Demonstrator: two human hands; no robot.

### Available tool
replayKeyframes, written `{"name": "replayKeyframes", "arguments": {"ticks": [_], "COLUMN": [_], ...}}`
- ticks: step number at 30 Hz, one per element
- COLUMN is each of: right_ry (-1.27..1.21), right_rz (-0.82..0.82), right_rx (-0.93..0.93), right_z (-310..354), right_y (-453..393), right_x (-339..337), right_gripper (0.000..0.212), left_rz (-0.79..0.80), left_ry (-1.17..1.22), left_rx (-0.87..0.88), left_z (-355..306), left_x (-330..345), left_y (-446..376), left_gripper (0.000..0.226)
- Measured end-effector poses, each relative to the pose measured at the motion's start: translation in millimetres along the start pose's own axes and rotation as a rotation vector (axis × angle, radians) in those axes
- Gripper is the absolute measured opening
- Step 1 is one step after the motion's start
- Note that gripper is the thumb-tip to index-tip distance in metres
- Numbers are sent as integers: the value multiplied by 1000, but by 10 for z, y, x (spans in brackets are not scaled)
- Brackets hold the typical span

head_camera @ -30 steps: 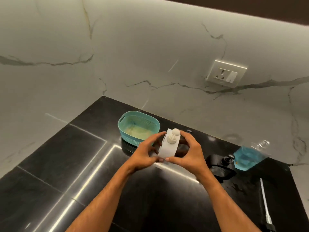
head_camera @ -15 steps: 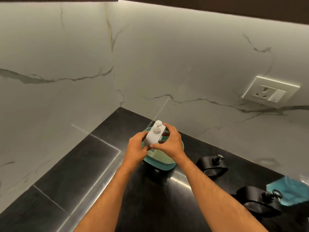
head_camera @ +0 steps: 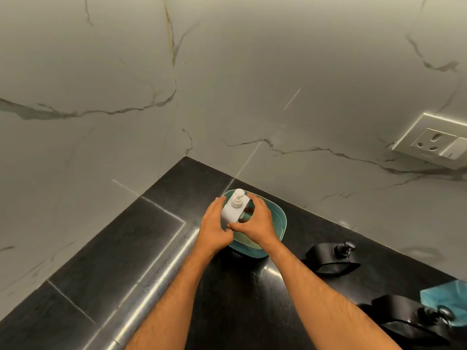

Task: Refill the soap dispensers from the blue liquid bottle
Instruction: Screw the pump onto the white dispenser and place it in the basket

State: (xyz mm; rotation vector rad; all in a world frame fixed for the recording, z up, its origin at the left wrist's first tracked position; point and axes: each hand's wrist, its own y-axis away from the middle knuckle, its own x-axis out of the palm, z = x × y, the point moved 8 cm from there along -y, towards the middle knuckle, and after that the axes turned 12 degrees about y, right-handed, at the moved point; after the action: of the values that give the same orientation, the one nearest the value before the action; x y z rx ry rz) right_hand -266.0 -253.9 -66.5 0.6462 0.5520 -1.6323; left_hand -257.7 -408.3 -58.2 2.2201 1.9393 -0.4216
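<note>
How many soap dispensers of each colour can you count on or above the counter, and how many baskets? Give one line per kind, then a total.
White soap dispenser, gripped by the left hand and right hand over the basket: 1
Black soap dispensers on the counter: 2
Teal basket: 1
Total: 4

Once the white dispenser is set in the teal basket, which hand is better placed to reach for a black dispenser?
Right, probably. Both hands hold the white dispenser over the teal basket; the right hand is on the side where the black dispensers sit.
</note>
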Motion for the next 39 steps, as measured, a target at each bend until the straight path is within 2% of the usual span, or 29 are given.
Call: {"name": "replayKeyframes", "arguments": {"ticks": [10, 16, 24, 29, 35, 39], "right_ry": [-3, -48, -33, 11, 55, 45], "right_rz": [69, 86, 64, 86, 134, 96], "right_rx": [22, 67, 82, 52, 41, -53], "right_z": [-47, -33, 9, 42, 75, 144], "right_y": [-51, -59, -39, -20, 38, 138], "right_x": [103, 105, 86, 102, 76, -197], "right_gripper": [100, 100, 95, 95, 119, 106], "left_rz": [-27, -42, -27, -30, -70, -158], "left_ry": [17, 20, -17, -18, -4, 33], "left_rx": [-66, -53, -33, -22, -35, 51], "left_z": [122, 83, 38, 42, -3, -172], "left_x": [39, -3, -16, -15, -53, -111], "left_y": [-62, -109, -109, -101, -26, 185], "left_gripper": [88, 71, 64, 64, 70, 67]}}
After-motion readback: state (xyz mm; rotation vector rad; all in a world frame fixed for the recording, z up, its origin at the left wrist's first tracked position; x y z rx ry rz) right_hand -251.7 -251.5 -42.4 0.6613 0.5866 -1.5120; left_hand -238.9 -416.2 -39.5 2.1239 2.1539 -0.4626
